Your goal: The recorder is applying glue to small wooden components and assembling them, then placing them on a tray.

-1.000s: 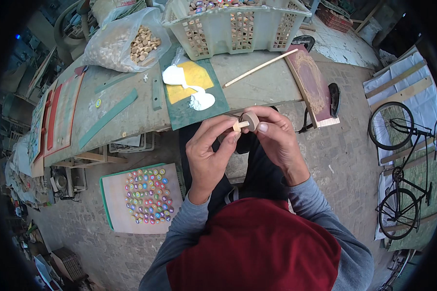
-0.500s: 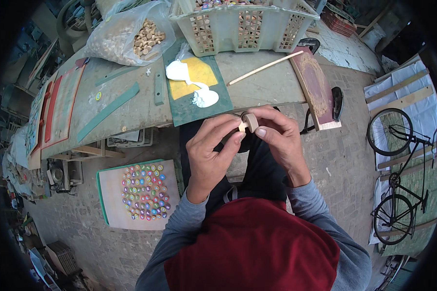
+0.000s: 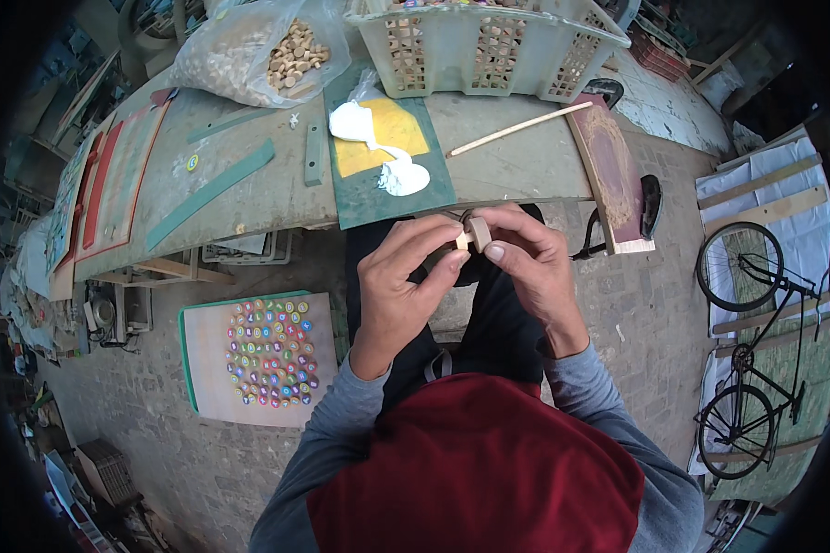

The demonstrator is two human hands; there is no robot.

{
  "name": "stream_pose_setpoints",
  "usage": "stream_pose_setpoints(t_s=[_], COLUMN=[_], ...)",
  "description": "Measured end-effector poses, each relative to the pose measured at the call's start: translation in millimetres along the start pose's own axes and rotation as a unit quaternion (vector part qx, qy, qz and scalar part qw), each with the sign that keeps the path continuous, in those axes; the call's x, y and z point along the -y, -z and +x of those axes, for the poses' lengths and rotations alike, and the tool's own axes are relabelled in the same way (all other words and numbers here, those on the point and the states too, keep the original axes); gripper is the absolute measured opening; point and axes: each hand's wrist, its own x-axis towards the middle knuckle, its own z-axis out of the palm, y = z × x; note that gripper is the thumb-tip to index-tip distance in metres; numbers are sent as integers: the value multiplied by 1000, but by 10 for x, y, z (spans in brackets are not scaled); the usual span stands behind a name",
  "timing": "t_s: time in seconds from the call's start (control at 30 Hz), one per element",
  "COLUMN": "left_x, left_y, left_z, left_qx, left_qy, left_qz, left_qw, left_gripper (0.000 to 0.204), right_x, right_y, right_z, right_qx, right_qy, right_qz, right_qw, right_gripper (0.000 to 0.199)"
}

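Note:
Just past the table's near edge, above my lap, my two hands meet around small wooden pieces. My left hand (image 3: 398,281) pinches a pale wooden peg (image 3: 463,241) between thumb and fingertips. In my right hand (image 3: 537,267) a thicker wooden disc (image 3: 479,235) is gripped by thumb and forefinger. Peg and disc touch end to side; whether they are joined I cannot tell. Beyond my hands lies a green board (image 3: 360,207) with a yellow patch (image 3: 355,158) and a white pasty blob (image 3: 403,179) on it.
A clear bag (image 3: 217,69) of wooden discs and a white plastic crate (image 3: 433,69) stand at the back. A thin stick (image 3: 516,129) and a purple-topped board (image 3: 609,170) lie to the right. Low at left, a tray (image 3: 207,405) bears many colourful round pieces. A bicycle (image 3: 756,341) is at far right.
The view has shifted slightly, so the table and its things appear a little farther right and the tray higher. My hands keep the same hold on the wooden pieces.

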Motion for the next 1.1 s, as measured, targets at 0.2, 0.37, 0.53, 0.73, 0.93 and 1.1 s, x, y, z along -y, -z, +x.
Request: stream_pose_setpoints(t_s=[0.2,0.37,0.53,0.73,0.93,1.1], left_x=[27,47,121,201,486,571], left_y=[145,370,579,821,1320,1405], left_z=[51,-16,-64,-364,-817,-1010], left_qx=[19,119,181,57,-92,-179], left_qy=[48,117,108,172,232,258], left_qz=[-132,-65,-61,-181,-347,-395], left_qw=[990,984,976,967,904,863], left_gripper=[50,43,36,35,55,44], right_x=[-1,-21,-160,-159,-271,-557], right_y=[-40,-183,-254,-125,392,703], right_z=[93,117,54,-22,-309,-518], right_qx=[35,72,99,35,-100,-179], right_qy=[3,20,59,85,33,-19], right_qz=[-84,-113,-129,-140,-116,-161], right_qw=[996,991,985,986,988,970], right_gripper=[49,63,61,42,28,23])
